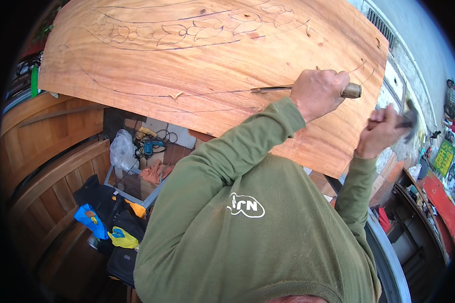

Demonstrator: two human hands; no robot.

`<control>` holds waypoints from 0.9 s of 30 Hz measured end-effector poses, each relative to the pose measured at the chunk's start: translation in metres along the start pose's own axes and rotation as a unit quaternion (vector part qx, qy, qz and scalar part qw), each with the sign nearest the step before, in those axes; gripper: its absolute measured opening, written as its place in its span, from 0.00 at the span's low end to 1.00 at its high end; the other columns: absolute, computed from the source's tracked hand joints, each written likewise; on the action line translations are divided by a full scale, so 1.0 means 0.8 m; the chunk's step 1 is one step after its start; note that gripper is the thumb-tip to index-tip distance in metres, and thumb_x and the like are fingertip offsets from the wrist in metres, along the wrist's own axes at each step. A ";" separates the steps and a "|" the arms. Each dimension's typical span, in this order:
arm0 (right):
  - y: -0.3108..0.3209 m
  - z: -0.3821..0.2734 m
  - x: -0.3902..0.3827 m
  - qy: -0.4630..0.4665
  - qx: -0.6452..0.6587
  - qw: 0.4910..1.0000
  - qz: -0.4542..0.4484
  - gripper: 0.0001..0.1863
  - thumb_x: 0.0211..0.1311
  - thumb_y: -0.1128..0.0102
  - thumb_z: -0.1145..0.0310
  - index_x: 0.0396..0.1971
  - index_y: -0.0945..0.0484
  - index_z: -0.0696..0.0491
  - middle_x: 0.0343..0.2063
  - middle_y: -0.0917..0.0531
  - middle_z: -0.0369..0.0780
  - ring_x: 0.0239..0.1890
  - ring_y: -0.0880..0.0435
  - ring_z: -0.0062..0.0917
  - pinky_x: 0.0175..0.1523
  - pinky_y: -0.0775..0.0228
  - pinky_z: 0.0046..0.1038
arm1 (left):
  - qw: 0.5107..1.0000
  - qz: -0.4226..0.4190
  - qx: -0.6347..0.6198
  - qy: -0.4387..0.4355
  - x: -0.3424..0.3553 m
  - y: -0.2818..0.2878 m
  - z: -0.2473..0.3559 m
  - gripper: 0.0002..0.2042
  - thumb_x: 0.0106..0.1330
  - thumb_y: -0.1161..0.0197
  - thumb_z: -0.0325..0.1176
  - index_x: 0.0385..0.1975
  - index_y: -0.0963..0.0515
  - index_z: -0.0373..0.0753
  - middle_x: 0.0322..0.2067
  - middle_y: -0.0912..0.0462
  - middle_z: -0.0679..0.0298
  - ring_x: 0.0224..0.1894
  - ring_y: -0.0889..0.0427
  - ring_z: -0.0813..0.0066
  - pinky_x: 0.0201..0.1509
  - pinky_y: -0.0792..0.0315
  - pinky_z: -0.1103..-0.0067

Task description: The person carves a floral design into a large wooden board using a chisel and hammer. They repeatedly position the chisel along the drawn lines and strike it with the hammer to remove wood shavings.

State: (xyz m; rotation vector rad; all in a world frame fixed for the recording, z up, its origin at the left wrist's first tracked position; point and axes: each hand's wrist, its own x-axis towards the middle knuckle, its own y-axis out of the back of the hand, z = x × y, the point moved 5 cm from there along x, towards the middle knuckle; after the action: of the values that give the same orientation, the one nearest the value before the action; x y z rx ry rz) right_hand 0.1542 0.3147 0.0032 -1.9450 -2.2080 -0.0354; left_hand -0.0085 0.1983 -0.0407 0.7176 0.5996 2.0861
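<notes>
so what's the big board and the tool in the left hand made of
Board: bare, unfinished wood by its reddish grain and knots, with drawn leaf outlines. Chisel in the left hand: thin grey blade, likely steel; handle end looks like brown wood with a pale ring, perhaps metal.

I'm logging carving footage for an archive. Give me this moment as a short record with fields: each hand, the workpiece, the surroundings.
Left hand: gripped around a wooden-handled metal chisel, blade tip on the board
Right hand: raised, gripping a dark-headed hammer beside the chisel's handle end
Workpiece: large reddish-brown wooden board with pencilled leaf outlines and curved lines
Surroundings: blue power drill and bags on the floor below
</notes>
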 end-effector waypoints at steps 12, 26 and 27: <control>0.006 -0.012 0.007 0.011 0.014 0.999 0.039 0.16 0.75 0.41 0.76 0.59 0.27 0.55 0.22 0.30 0.31 0.21 0.30 0.14 0.24 0.36 0.21 | 1.000 0.024 0.003 -0.016 -0.006 0.010 -0.003 0.12 0.60 0.24 0.38 0.31 0.23 0.44 0.22 0.16 0.62 0.27 0.11 0.60 0.27 0.20 0.66; 0.045 0.071 -0.045 -0.082 -0.107 0.969 -0.208 0.32 0.75 0.36 0.77 0.75 0.35 0.49 0.35 0.23 0.32 0.28 0.28 0.12 0.32 0.35 0.16 | 0.999 0.032 0.002 -0.034 -0.016 0.027 0.000 0.13 0.60 0.23 0.41 0.32 0.22 0.46 0.23 0.16 0.63 0.27 0.11 0.61 0.26 0.21 0.67; 0.053 0.108 -0.077 -0.092 -0.162 0.937 -0.295 0.38 0.74 0.35 0.77 0.80 0.39 0.49 0.36 0.22 0.32 0.30 0.28 0.11 0.35 0.35 0.15 | 0.999 0.026 -0.007 -0.036 -0.017 0.025 0.004 0.13 0.60 0.24 0.41 0.32 0.22 0.46 0.23 0.16 0.63 0.27 0.11 0.61 0.26 0.21 0.67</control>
State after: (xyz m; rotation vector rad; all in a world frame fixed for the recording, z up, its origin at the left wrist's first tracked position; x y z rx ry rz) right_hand 0.1915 0.2731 -0.0960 -1.3751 -2.9954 -0.3369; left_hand -0.0112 0.1768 -0.0294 0.8049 0.5312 2.0998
